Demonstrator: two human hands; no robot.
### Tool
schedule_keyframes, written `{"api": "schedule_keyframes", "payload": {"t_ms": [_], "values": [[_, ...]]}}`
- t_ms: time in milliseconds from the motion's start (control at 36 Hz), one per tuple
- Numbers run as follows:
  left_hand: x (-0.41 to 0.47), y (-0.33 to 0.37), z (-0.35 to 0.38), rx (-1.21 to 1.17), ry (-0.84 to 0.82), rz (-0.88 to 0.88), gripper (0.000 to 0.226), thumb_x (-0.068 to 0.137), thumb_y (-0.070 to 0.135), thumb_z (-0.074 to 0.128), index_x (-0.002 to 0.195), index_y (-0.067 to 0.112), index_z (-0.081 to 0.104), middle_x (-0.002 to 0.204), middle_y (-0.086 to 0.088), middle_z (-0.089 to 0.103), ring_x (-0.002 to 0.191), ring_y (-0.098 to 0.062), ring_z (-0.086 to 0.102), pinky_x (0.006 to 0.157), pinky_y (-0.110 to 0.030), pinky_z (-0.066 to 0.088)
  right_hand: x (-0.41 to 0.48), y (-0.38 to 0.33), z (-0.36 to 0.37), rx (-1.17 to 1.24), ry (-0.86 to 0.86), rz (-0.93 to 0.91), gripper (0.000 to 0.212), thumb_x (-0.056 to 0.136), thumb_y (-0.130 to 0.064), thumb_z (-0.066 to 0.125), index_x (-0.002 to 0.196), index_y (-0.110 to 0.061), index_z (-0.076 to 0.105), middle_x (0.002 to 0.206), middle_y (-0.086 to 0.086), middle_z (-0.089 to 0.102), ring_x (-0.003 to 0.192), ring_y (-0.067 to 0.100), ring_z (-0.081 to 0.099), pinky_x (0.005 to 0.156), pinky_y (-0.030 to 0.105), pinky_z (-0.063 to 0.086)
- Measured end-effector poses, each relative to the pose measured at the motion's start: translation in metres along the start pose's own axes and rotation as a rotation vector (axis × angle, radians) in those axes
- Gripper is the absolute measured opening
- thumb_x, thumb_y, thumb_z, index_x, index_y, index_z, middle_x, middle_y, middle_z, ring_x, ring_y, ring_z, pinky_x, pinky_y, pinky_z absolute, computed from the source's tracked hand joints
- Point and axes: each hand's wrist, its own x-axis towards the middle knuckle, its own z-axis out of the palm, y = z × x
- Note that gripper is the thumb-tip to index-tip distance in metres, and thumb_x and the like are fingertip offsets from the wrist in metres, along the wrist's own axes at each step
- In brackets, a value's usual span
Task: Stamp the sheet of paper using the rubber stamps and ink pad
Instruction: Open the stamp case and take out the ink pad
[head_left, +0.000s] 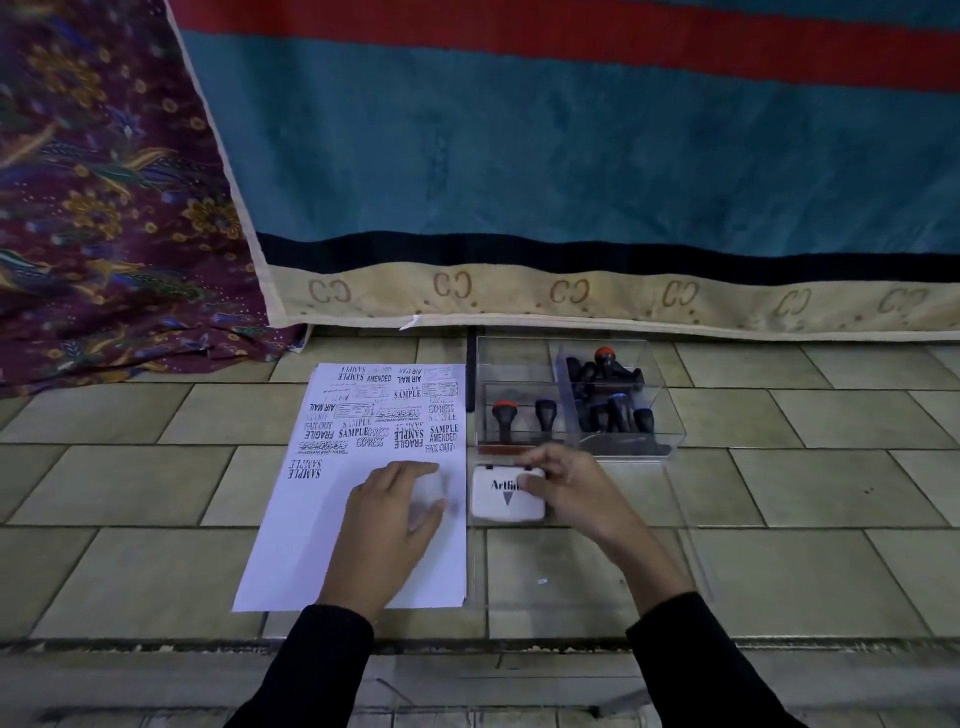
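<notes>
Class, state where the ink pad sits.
Head view: the ink pad lies right of the paper sheet, just nearer than the stamp box, held by the right hand.

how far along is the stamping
Done: the upper half of the sheet carries many impressions. In hand: the left hand rests on the sheet, the right hand grips the closed ink pad. Left: the blank lower half; the stamps sit in the clear box.

Dim tiled floor (779, 493), striped teal blanket (571, 145) and floral cloth (104, 208) behind
</notes>
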Motion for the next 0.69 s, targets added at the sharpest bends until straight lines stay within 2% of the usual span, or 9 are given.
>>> {"api": "schedule_keyframes", "payload": {"t_ms": [83, 139, 194, 250, 389, 500, 583, 639, 695], "values": [[0.001, 0.004, 0.006, -0.045, -0.108, 0.053, 0.061, 0.082, 0.061, 0.058, 0.133, 0.03, 0.046, 0.127, 0.023, 0.044, 0.122, -0.001, 0.038, 0.102, -0.023, 0.026, 0.001, 0.008, 0.001, -0.068, -0.003, 0.016, 0.016, 0.085, -0.003, 0.064, 0.087, -0.019, 0.062, 0.094, 0.001, 0.067, 0.092, 0.017, 0.062, 0.082, 0.028, 0.047], [0.005, 0.006, 0.011, -0.043, -0.157, 0.071, 0.077, 0.074, 0.075, 0.051, 0.138, 0.034, 0.039, 0.135, 0.023, 0.039, 0.128, 0.0, 0.032, 0.106, -0.023, 0.022, 0.004, 0.009, 0.0, -0.145, 0.006, 0.007, 0.014, 0.085, -0.005, 0.064, 0.089, -0.018, 0.062, 0.095, 0.001, 0.068, 0.092, 0.017, 0.064, 0.082, 0.029, 0.049], [0.01, 0.008, 0.015, -0.007, -0.175, 0.099, 0.084, 0.07, 0.081, 0.046, 0.14, 0.035, 0.036, 0.142, 0.021, 0.037, 0.133, -0.001, 0.029, 0.108, -0.023, 0.019, 0.006, 0.008, 0.0, -0.276, 0.015, -0.042, 0.012, 0.085, -0.009, 0.063, 0.093, -0.018, 0.064, 0.088, -0.005, 0.066, 0.081, 0.007, 0.061, 0.074, 0.024, 0.048], [0.015, 0.008, 0.019, 0.024, -0.177, 0.125, 0.086, 0.067, 0.082, 0.047, 0.138, 0.036, 0.038, 0.143, 0.021, 0.036, 0.134, 0.0, 0.026, 0.108, -0.022, 0.017, 0.008, 0.008, 0.002, -0.447, 0.027, -0.103, 0.012, 0.086, -0.012, 0.062, 0.097, -0.017, 0.066, 0.084, -0.009, 0.06, 0.071, 0.001, 0.053, 0.068, 0.018, 0.039], [0.019, 0.006, 0.026, 0.033, -0.165, 0.157, 0.069, 0.068, 0.078, 0.049, 0.125, 0.039, 0.052, 0.14, 0.019, 0.04, 0.137, 0.0, 0.022, 0.107, -0.021, 0.013, 0.008, 0.012, 0.005, -0.693, 0.05, -0.183, 0.016, 0.088, -0.017, 0.057, 0.102, -0.014, 0.066, 0.105, 0.006, 0.058, 0.099, 0.016, 0.052, 0.077, 0.015, 0.032], [0.016, 0.003, 0.029, 0.017, -0.146, 0.173, 0.064, 0.07, 0.077, 0.049, 0.123, 0.041, 0.054, 0.137, 0.02, 0.043, 0.136, 0.0, 0.024, 0.107, -0.022, 0.015, 0.002, 0.018, 0.007, -0.788, 0.07, -0.179, 0.033, 0.088, -0.031, 0.059, 0.118, -0.018, 0.062, 0.12, 0.003, 0.049, 0.117, 0.018, 0.04, 0.096, 0.021, 0.032], [0.015, 0.001, 0.03, 0.01, -0.137, 0.175, 0.066, 0.069, 0.077, 0.051, 0.123, 0.039, 0.054, 0.136, 0.02, 0.043, 0.134, -0.001, 0.027, 0.107, -0.022, 0.015, -0.005, 0.019, 0.005, -0.816, 0.008, -0.226, 0.059, 0.075, -0.047, 0.069, 0.127, -0.023, 0.054, 0.12, -0.004, 0.048, 0.116, 0.015, 0.035, 0.099, 0.025, 0.033], [0.014, 0.0, 0.031, 0.006, -0.143, 0.178, 0.067, 0.069, 0.076, 0.054, 0.124, 0.039, 0.054, 0.137, 0.02, 0.042, 0.132, -0.002, 0.029, 0.108, -0.022, 0.015, -0.008, 0.019, 0.005, -0.85, -0.027, -0.279, 0.062, 0.07, -0.044, 0.073, 0.127, -0.025, 0.053, 0.118, -0.005, 0.051, 0.113, 0.015, 0.037, 0.097, 0.027, 0.036], [0.013, -0.002, 0.032, -0.006, -0.146, 0.176, 0.065, 0.07, 0.075, 0.054, 0.125, 0.041, 0.052, 0.139, 0.022, 0.04, 0.133, 0.0, 0.027, 0.11, -0.023, 0.014, -0.009, 0.02, 0.004, -0.833, -0.016, -0.323, 0.058, 0.07, -0.039, 0.075, 0.124, -0.026, 0.056, 0.116, -0.006, 0.055, 0.111, 0.014, 0.04, 0.093, 0.023, 0.034]]}}
